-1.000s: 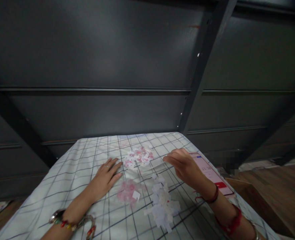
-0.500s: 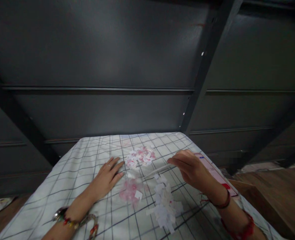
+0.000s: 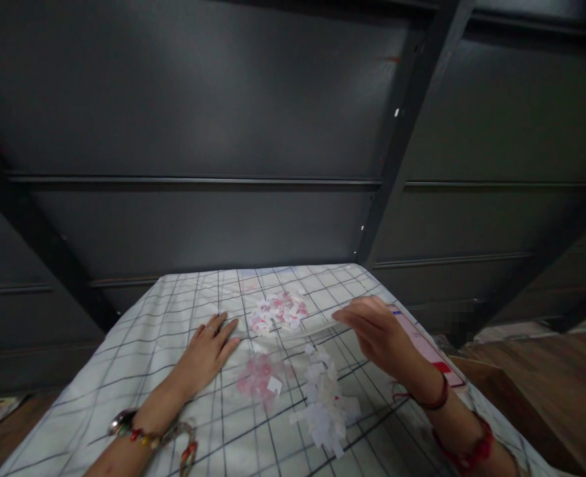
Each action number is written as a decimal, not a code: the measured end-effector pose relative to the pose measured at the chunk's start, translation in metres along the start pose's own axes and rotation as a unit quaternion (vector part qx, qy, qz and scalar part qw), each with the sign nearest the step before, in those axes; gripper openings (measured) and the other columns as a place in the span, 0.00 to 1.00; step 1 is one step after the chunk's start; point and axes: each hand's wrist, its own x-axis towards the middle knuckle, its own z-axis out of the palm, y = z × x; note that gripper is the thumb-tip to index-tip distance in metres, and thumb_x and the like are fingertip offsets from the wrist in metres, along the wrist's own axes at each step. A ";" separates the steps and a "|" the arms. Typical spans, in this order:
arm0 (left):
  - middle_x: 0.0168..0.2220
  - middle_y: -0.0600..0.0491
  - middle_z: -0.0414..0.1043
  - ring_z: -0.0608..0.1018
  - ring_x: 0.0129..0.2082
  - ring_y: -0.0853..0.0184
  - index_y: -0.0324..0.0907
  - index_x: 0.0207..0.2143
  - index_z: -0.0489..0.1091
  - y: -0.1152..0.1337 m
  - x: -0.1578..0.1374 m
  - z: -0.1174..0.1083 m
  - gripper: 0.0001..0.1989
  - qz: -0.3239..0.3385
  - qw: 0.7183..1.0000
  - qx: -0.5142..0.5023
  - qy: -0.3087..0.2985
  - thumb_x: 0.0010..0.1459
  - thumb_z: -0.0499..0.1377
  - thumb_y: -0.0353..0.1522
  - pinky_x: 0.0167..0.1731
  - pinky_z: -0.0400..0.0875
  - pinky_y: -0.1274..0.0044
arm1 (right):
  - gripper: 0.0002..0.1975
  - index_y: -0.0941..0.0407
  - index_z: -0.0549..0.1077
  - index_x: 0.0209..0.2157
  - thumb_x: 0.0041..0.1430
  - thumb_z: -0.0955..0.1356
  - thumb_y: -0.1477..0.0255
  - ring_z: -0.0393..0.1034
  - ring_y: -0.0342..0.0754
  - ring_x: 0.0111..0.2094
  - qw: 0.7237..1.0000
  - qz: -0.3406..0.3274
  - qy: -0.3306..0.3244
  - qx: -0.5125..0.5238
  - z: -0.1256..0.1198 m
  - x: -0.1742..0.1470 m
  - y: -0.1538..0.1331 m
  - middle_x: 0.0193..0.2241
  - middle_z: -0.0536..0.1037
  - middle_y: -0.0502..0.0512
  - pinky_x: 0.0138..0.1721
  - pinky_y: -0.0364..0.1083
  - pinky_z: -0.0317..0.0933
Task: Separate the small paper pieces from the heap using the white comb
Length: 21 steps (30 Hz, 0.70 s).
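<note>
My left hand lies flat on the checked tablecloth, fingers spread, holding nothing. Pinched in the fingertips of my right hand is a thin pale stick-like thing, smeared by motion, so its exact kind does not show. It points left, just in front of a heap of small white and pink pieces. Nearer to me is a small pile of pink, see-through pieces with a white square on it. Right of that pile spreads a heap of white paper-like scraps.
A flat pink and white sheet or box with a red patch lies under my right forearm at the table's right edge. Beyond that edge stands an open brown carton on the wooden floor. A dark metal wall closes off the far side.
The stick-like thing has swung from slanting down at the pink pile to lying nearly level, its far tip raised. My left hand has shifted slightly left.
</note>
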 end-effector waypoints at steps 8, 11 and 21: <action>0.57 0.42 0.60 0.61 0.57 0.52 0.41 0.55 0.62 0.001 -0.001 -0.002 0.25 -0.002 1.000 0.005 -0.004 0.65 0.41 0.45 0.51 0.58 0.59 | 0.17 0.56 0.69 0.37 0.53 0.58 0.87 0.66 0.47 0.36 0.994 0.044 -0.096 0.004 -0.034 -0.001 0.029 0.31 0.74 0.53 0.39 0.47 0.62; 0.57 0.41 0.60 0.61 0.58 0.52 0.40 0.55 0.62 0.002 -0.002 -0.004 0.25 -0.007 1.000 0.008 -0.011 0.65 0.42 0.44 0.52 0.57 0.58 | 0.16 0.57 0.70 0.36 0.52 0.58 0.87 0.66 0.47 0.35 0.990 0.033 -0.131 -0.034 -0.037 -0.001 0.027 0.30 0.74 0.54 0.38 0.47 0.62; 0.56 0.43 0.62 0.63 0.57 0.54 0.41 0.53 0.64 0.009 -0.007 -0.013 0.22 -0.011 1.000 0.012 0.007 0.64 0.43 0.41 0.51 0.59 0.60 | 0.18 0.54 0.72 0.34 0.49 0.59 0.87 0.67 0.44 0.33 0.984 0.036 -0.170 -0.026 -0.059 -0.026 -0.005 0.27 0.73 0.50 0.38 0.45 0.64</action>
